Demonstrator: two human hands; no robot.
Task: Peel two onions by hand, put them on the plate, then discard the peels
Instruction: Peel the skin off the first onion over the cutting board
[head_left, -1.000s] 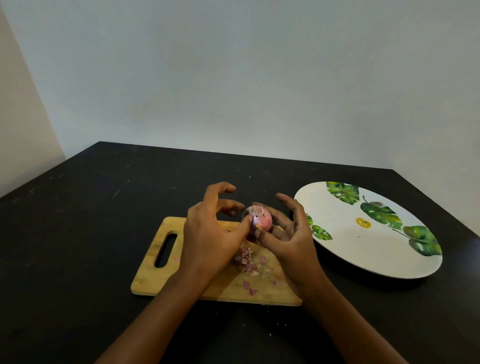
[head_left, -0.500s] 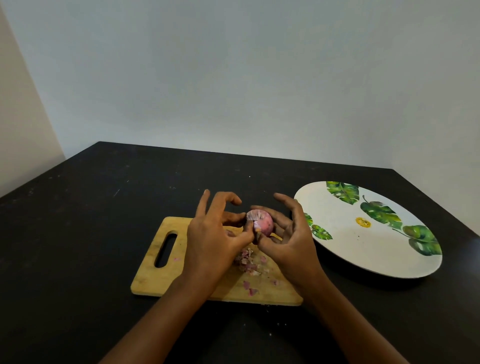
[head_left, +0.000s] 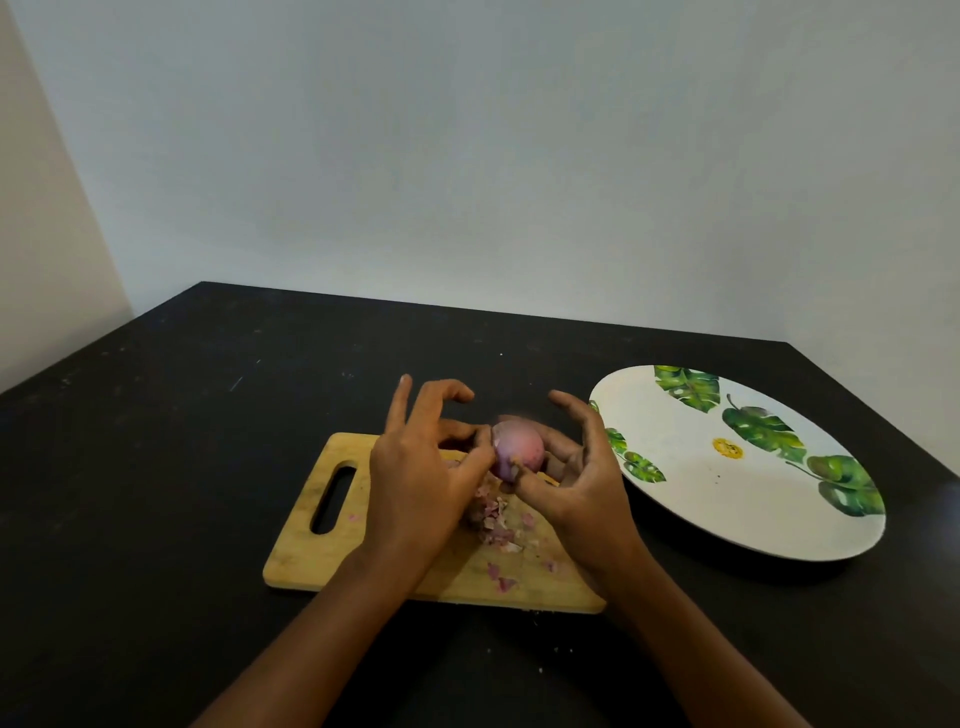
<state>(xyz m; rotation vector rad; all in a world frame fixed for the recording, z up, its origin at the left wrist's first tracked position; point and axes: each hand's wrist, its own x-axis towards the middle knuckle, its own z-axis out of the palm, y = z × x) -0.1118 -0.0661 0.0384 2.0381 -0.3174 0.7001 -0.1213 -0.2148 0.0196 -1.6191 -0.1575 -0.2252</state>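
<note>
While L hand (head_left: 421, 483) pinches onion (head_left: 517, 447) | R hand (head_left: 576, 486) grips it | above board (head_left: 297, 561)

Pink onion (head_left: 517, 449) over peel scraps (head_left: 496, 522); plate (head_left: 691, 499) right.

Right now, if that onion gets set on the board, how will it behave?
Likely rolls: the onion looks round, the cutting board flat and rimless. Probably slick: its surface looks smooth. Seems firm: left hand and right hand pinch it without denting.
</note>
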